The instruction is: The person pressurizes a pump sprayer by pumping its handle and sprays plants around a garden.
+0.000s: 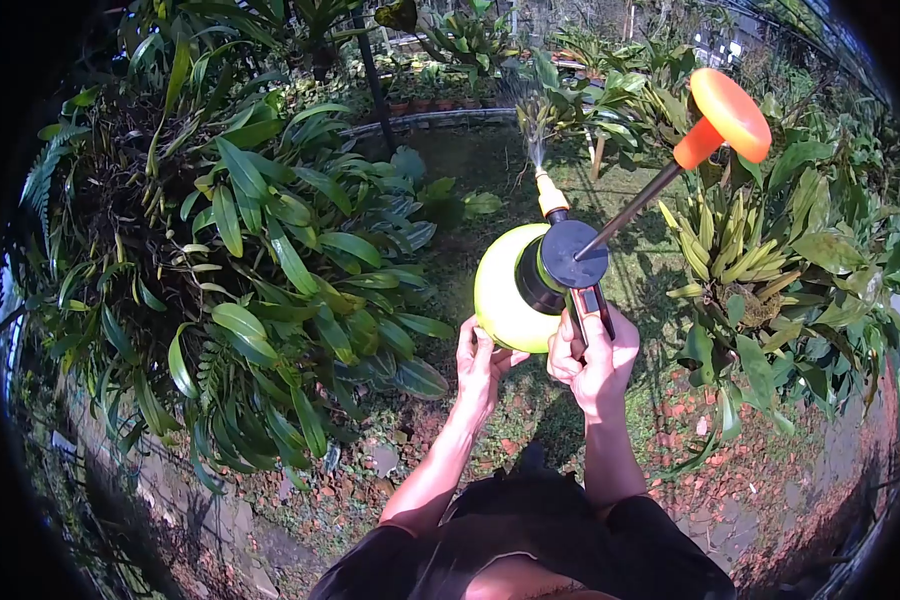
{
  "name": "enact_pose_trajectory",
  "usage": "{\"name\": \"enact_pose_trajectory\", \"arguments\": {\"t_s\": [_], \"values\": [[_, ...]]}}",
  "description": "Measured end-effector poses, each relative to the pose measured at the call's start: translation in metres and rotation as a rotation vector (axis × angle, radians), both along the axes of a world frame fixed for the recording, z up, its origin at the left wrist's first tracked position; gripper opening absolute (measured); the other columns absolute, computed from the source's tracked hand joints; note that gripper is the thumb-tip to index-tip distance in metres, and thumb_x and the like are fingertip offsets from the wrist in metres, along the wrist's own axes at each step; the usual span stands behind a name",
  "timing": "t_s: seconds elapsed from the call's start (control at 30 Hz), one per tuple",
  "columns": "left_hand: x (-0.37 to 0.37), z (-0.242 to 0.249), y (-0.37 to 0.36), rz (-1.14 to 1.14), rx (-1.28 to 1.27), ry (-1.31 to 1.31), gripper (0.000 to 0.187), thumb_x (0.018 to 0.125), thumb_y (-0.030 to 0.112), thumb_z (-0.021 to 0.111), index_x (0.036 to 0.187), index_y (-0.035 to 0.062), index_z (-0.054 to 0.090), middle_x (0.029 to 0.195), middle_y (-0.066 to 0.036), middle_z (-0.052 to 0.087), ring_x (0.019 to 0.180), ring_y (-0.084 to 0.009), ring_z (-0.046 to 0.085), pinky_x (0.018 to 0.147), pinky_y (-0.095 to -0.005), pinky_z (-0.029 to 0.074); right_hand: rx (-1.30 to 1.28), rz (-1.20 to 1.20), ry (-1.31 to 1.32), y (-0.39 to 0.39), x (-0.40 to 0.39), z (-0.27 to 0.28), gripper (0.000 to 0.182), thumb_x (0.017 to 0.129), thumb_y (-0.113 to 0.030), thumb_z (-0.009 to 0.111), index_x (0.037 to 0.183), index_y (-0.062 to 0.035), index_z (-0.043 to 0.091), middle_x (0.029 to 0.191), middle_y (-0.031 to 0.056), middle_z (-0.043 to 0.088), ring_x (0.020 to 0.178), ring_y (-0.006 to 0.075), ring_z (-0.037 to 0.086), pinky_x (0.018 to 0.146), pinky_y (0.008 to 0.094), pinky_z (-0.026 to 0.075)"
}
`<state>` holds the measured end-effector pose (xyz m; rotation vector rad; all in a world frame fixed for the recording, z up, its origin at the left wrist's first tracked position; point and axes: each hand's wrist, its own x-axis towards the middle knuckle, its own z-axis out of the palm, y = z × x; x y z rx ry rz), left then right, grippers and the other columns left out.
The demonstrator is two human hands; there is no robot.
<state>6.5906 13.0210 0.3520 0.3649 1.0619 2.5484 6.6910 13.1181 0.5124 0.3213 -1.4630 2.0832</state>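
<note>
A pump sprayer (510, 290) with a yellow-green tank, a black collar and a yellow nozzle (548, 193) is held in front of the body. From its black top a metal rod rises to the right, ending in an orange pump handle (730, 115). Fine spray leaves the nozzle away from the body. Wrapped round the sprayer's black grip, my right hand (600, 360) has its thumb on the trigger part. My left hand (485, 362) supports the lower left of the tank, fingers against its underside.
Dense long-leaved plants (270, 260) fill the left side. More plants with upright yellow-green growths (725, 245) stand on the right. Behind are a dark post (375, 90), leafy plants and potted plants (420, 103). Grass, reddish gravel (350, 500) and paving stones (730, 525) lie below.
</note>
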Motion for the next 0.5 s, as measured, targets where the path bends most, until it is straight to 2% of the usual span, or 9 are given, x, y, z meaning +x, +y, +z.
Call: {"name": "enact_pose_trajectory", "arguments": {"t_s": [0.07, 0.17, 0.23, 0.27, 0.3, 0.33, 0.5], "values": [[0.001, 0.003, -0.004, 0.045, 0.015, 0.029, 0.049, 0.097, 0.042, 0.050, 0.129, 0.0085, 0.036, 0.116, -0.011, 0.058, 0.091, -0.0281, 0.068, 0.079, -0.0413, 0.058, -0.018, 0.055, 0.001, -0.004, -0.002, 0.003, 0.028, 0.101, -0.023, 0.046, 0.092, 0.0028, 0.052, 0.067, 0.0014, 0.050, 0.048, 0.0044, 0.042, 0.043, 0.0211, 0.034], [0.004, -0.006, -0.019, 0.075, -0.031, 0.003, 0.050, 0.096, 0.044, 0.051, 0.128, 0.0082, 0.036, 0.118, -0.012, 0.057, 0.090, -0.0281, 0.068, 0.077, -0.0405, 0.059, 0.070, 0.058, -0.035, -0.010, -0.010, 0.004, 0.029, 0.101, -0.025, 0.046, 0.089, 0.0017, 0.051, 0.066, 0.0003, 0.049, 0.049, 0.0040, 0.043, 0.043, 0.0208, 0.034], [0.008, -0.010, -0.025, 0.107, -0.044, -0.044, 0.051, 0.095, 0.047, 0.051, 0.125, 0.0079, 0.037, 0.118, -0.012, 0.056, 0.088, -0.0282, 0.068, 0.076, -0.0397, 0.060, 0.041, 0.109, -0.085, -0.013, -0.017, -0.006, 0.028, 0.101, -0.024, 0.046, 0.089, 0.0012, 0.051, 0.064, -0.0003, 0.048, 0.049, 0.0034, 0.042, 0.043, 0.0212, 0.033], [0.007, -0.028, -0.028, 0.129, -0.068, -0.021, 0.051, 0.096, 0.048, 0.049, 0.124, 0.0079, 0.036, 0.117, -0.014, 0.056, 0.088, -0.0286, 0.068, 0.076, -0.0394, 0.060, 0.028, 0.136, -0.094, -0.014, -0.020, -0.012, 0.027, 0.101, -0.023, 0.046, 0.089, 0.0010, 0.050, 0.064, -0.0005, 0.048, 0.049, 0.0033, 0.041, 0.043, 0.0212, 0.033], [0.009, -0.029, -0.030, 0.125, -0.059, -0.058, 0.052, 0.096, 0.049, 0.049, 0.124, 0.0078, 0.035, 0.117, -0.014, 0.056, 0.088, -0.0291, 0.068, 0.075, -0.0393, 0.060, 0.041, 0.127, -0.108, -0.014, -0.023, -0.016, 0.026, 0.101, -0.022, 0.045, 0.089, 0.0007, 0.050, 0.064, -0.0010, 0.047, 0.048, 0.0033, 0.040, 0.043, 0.0213, 0.033], [0.010, -0.030, -0.032, 0.122, -0.050, -0.096, 0.052, 0.096, 0.049, 0.049, 0.124, 0.0076, 0.034, 0.116, -0.014, 0.056, 0.088, -0.0295, 0.068, 0.075, -0.0391, 0.060, 0.063, 0.075, -0.128, -0.017, -0.028, -0.023, 0.030, 0.102, -0.026, 0.040, 0.089, 0.0000, 0.048, 0.056, -0.0008, 0.043, 0.042, 0.0035, 0.036, 0.040, 0.0205, 0.029], [0.014, -0.054, -0.029, 0.015, -0.136, -0.198, 0.050, 0.097, 0.046, 0.049, 0.123, 0.0067, 0.034, 0.117, -0.015, 0.054, 0.088, -0.0316, 0.069, 0.073, -0.0402, 0.060, -0.085, 0.050, -0.194, -0.009, -0.035, -0.057, 0.024, 0.102, -0.019, 0.042, 0.088, -0.0015, 0.049, 0.060, -0.0034, 0.044, 0.048, 0.0028, 0.038, 0.043, 0.0206, 0.031]]}}
